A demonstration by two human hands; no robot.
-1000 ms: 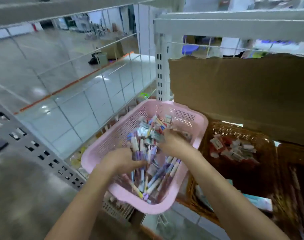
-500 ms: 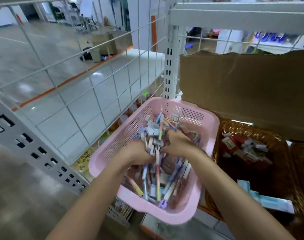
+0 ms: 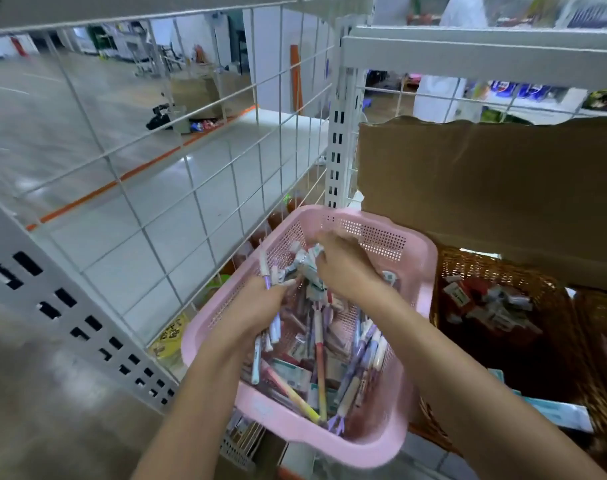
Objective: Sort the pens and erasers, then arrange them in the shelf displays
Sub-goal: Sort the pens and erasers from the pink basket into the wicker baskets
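Note:
A pink perforated basket [image 3: 371, 233] on the shelf holds a jumbled heap of pens [image 3: 321, 362] and wrapped erasers [image 3: 296, 374]. Both my hands are inside it. My left hand [image 3: 257, 306] grips several pens, one white and purple pen sticking up above the fingers. My right hand [image 3: 343, 263] holds a bunch of small wrapped erasers lifted above the heap. The hands are close together near the basket's far half.
A brown wicker basket [image 3: 468, 261] to the right holds small red and white erasers [image 3: 485, 301]. A cardboard sheet [image 3: 485, 181] stands behind both baskets. A white wire grid panel [image 3: 191, 174] borders the left. Teal boxes [image 3: 558, 414] lie at lower right.
Both hands have risen and shifted toward the basket's far side with a gathered bunch of items. The view has tilted up and moved closer.

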